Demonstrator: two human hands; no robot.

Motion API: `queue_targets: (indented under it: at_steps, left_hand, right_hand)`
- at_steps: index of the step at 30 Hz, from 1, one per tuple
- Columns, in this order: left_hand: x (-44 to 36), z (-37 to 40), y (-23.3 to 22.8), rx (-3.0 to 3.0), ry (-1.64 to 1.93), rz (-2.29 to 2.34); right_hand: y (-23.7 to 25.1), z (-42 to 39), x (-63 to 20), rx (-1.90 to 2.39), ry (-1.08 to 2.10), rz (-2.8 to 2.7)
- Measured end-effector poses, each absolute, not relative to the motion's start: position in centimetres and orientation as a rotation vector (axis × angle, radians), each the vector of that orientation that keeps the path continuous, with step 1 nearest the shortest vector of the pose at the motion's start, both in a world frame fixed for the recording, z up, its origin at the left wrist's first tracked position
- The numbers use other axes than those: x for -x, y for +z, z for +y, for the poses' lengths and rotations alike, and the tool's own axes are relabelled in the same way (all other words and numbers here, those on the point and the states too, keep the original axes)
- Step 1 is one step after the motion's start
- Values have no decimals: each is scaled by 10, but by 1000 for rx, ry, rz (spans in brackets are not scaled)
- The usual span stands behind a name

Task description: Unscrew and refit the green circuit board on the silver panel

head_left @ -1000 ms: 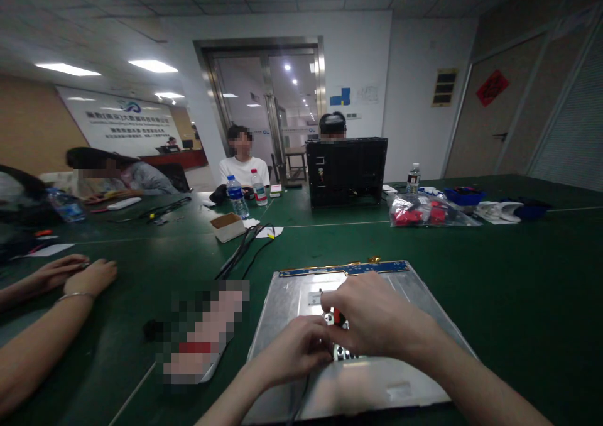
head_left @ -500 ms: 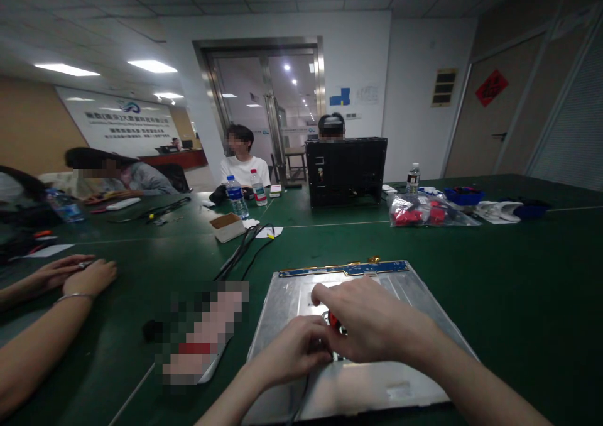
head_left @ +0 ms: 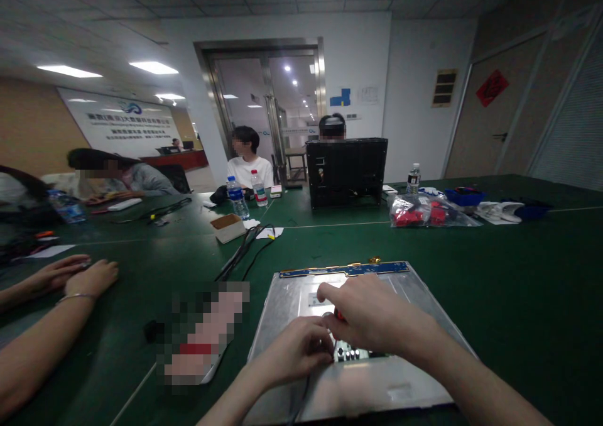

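Observation:
A flat silver metal display panel [head_left: 377, 382] lies in front of me, a narrow blue circuit strip [head_left: 343, 269] along its far edge. Near its middle is a small green circuit board [head_left: 351, 354], partly covered by my hands. My left hand [head_left: 304, 344] rests at the board's left side with fingers curled together; what they pinch is hidden. Just right of it, my right hand [head_left: 372, 313] is closed around a red-handled tool [head_left: 338, 315], whose tip I cannot see. A dark cable [head_left: 305, 398] runs toward me from below my left hand.
Left of the panel lies a blurred-out phone-shaped object [head_left: 207, 338]; black cables [head_left: 238, 253] and an open small box [head_left: 227, 228] are beyond. Another person's hands [head_left: 89, 278] work at far left. A black computer case [head_left: 346, 171], bottles [head_left: 237, 196] and a plastic bag [head_left: 424, 212] stand farther back.
My right hand has shifted slightly right and turned, showing more of the green circuit board and less of the red handle. My left hand stays almost still.

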State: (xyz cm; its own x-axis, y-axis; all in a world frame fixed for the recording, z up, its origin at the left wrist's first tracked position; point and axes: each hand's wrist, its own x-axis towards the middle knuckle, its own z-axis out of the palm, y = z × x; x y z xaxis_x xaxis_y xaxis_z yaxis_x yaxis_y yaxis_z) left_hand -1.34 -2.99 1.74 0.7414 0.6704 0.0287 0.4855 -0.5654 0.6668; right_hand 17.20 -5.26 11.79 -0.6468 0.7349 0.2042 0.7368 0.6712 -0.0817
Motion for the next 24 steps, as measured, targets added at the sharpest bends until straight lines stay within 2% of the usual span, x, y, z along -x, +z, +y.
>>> queue_targets:
  at_steps: [15,24]
  left_hand:
    - [16,-28,14,-2344,390,915]
    - [14,-27,15,-2248,384,871]
  right_hand:
    - [123,-55,-175,1299,-14,-2709]
    - [121,-55,-170,1210,-64,-2710]
